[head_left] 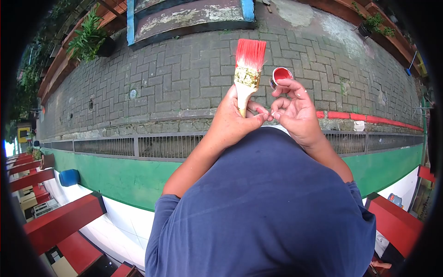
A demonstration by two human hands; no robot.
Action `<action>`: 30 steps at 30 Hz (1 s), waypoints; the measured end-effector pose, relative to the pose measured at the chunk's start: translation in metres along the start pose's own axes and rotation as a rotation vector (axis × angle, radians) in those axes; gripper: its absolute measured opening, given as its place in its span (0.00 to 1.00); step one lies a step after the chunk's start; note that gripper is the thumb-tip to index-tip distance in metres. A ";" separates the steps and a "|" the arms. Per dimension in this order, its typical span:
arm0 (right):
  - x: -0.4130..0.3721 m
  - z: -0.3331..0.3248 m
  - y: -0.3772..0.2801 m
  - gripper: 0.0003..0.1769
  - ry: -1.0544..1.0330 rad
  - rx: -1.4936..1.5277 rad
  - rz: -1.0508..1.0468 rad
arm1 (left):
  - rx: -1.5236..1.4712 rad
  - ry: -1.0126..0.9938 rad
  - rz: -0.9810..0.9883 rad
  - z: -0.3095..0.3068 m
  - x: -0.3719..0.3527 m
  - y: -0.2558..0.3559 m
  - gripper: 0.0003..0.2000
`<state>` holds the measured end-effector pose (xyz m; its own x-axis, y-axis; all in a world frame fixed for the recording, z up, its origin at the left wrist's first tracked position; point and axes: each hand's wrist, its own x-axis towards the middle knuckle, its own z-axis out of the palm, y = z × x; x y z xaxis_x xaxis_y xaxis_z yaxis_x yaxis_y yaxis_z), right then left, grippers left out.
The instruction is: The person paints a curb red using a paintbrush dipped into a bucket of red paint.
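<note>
A wide paintbrush [248,76] with red-coated bristles points away from me, its pale wooden handle in my left hand [237,113]. The thumb and forefinger of that hand meet near the fingertips of my right hand [295,111]. My right thumb and forefinger pinch something small and whitish, too tiny to make out. Just beyond the right fingers is a small round container [281,75] with red paint inside; the raised fingers partly overlap its near edge.
Beyond my hands lies grey brick paving [184,83]. A metal grating [161,147] and a green floor strip [124,175] run across nearer me. Red-painted edging [364,118] is at right. Steps [189,21], potted plants, a blue barrel [69,177] and red beams stand around.
</note>
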<state>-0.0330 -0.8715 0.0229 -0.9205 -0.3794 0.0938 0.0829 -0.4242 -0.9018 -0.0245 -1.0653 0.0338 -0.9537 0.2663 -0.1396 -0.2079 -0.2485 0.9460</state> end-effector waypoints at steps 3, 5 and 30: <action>0.000 0.001 0.001 0.36 -0.005 -0.037 -0.002 | 0.033 0.012 0.007 -0.001 -0.001 0.000 0.30; 0.000 0.001 0.002 0.36 -0.017 -0.047 -0.022 | 0.059 0.023 0.015 -0.001 -0.001 -0.001 0.30; 0.011 -0.010 0.006 0.30 -0.002 -0.064 0.015 | 0.002 0.064 0.053 -0.006 0.002 -0.008 0.29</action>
<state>-0.0468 -0.8702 0.0142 -0.9185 -0.3871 0.0812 0.0720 -0.3655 -0.9280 -0.0260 -1.0682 0.0243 -0.9753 0.1931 -0.1076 -0.1564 -0.2587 0.9532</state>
